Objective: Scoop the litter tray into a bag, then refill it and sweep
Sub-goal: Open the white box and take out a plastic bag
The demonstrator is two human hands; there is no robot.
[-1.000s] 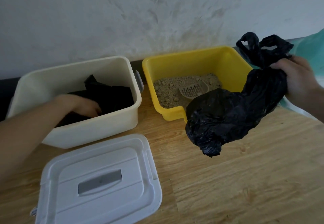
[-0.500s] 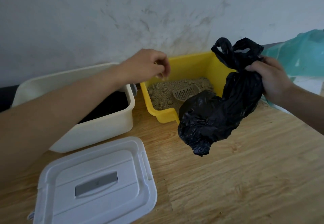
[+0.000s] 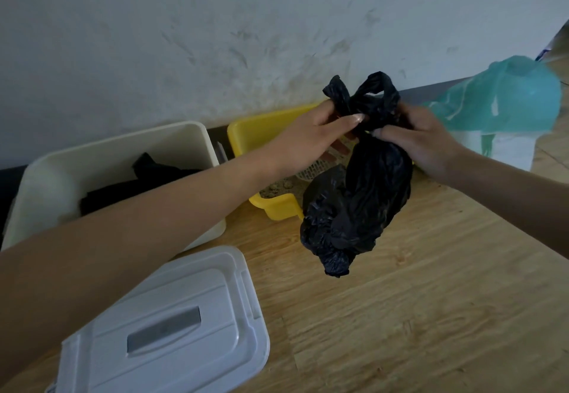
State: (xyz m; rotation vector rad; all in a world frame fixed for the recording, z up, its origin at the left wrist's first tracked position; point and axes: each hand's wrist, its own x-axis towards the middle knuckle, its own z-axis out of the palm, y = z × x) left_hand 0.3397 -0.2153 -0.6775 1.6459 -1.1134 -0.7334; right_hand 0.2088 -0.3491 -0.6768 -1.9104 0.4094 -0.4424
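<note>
Fresh from the bin (image 3: 107, 143), the left hand (image 3: 320, 135) joins the right hand (image 3: 423, 143) on the bag (image 3: 369, 198) — both grips pinching its neck, held above the desk (image 3: 431, 306) before the tray (image 3: 261, 123) — likely opening it for scooping.

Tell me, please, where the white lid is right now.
In the head view the white lid lies flat on the wooden surface at lower left, just in front of the open cream bin.

Bin (image 3: 46, 183) left of litter tray (image 3: 255, 131); lid (image 3: 172, 325) before bin.
</note>
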